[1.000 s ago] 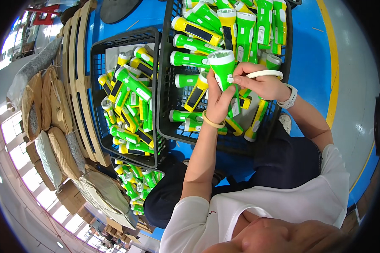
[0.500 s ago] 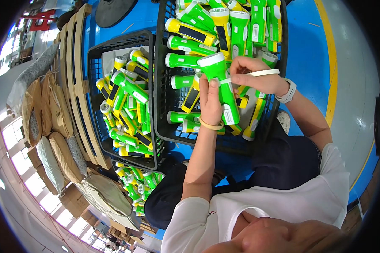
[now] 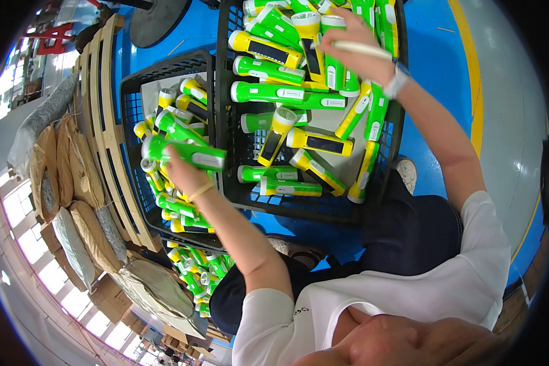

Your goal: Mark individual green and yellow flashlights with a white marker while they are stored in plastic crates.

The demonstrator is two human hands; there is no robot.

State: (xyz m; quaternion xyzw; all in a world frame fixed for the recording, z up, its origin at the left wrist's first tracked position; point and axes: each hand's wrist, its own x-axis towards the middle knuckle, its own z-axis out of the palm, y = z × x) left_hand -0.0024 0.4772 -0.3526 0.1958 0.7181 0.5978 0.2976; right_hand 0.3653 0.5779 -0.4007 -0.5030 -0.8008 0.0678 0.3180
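Note:
My left hand (image 3: 186, 174) has its fingers around a green flashlight (image 3: 204, 157) with a white switch, blurred by motion, over the smaller black crate (image 3: 210, 73) on the left. That crate holds several green and yellow flashlights. Above the far part of the larger black crate (image 3: 323, 210) is my right hand (image 3: 369, 58), also somewhat blurred. A slim white stick-like tool (image 3: 361, 49) lies across its fingers; its exact kind cannot be made out. Beneath this hand are a green flashlight (image 3: 334, 67) and a yellow flashlight (image 3: 311, 52); I cannot tell whether the fingers touch them.
More flashlights (image 3: 195, 268) lie in a third pile near my left knee. A wooden pallet (image 3: 113, 134) with brown and clear sacks (image 3: 91, 235) stands left of the crates. A round dark base (image 3: 158, 21) rests on the blue floor (image 3: 436, 79) at the far left.
My left hand has carried the green flashlight left, from over the larger crate to the smaller one. My right hand has come off that flashlight and moved farther away with the white tool.

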